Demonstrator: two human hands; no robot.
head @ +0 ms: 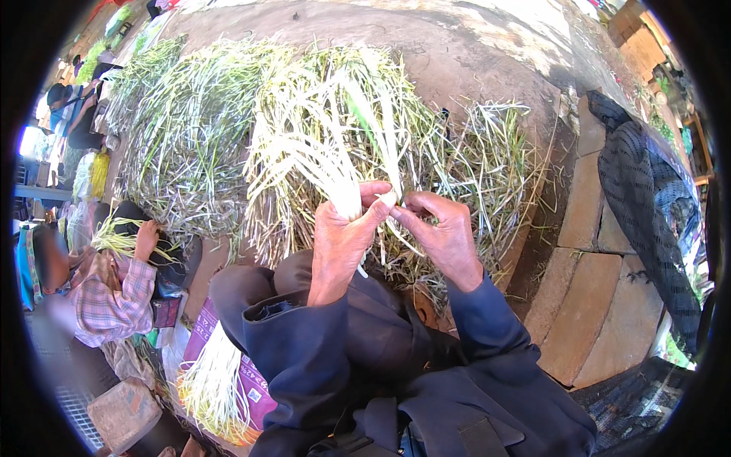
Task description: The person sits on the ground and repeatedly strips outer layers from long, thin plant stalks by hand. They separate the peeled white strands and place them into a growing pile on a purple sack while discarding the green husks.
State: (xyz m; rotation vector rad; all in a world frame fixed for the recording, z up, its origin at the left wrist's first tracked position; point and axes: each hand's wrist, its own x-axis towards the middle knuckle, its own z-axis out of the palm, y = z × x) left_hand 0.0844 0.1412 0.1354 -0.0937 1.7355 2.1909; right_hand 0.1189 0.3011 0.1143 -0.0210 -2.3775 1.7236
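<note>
My left hand (342,251) grips a bundle of pale, blanched leafy stalks (328,171), which look like chives; their long leaves fan up and to the left. Its thumb and forefinger also pinch the base of a separate pale stalk (387,143) with a green streak along it. Close beside that base, my right hand (442,234) has its thumb and fingertips together on a thin pale strand (406,239) that hangs down. Beneath both hands spreads a thick heap of uncleaned stalks (285,223), yellow-green at the top and brown, dry-looking at the lower ends.
A purple printed sack (260,394) at lower left bears a sheaf of pale stalks (214,383). A person in a checked shirt (114,297) sits at left, holding stalks. Stone slabs (582,297) and dark netting (639,200) lie at right. A brick-like block (124,414) stands lower left.
</note>
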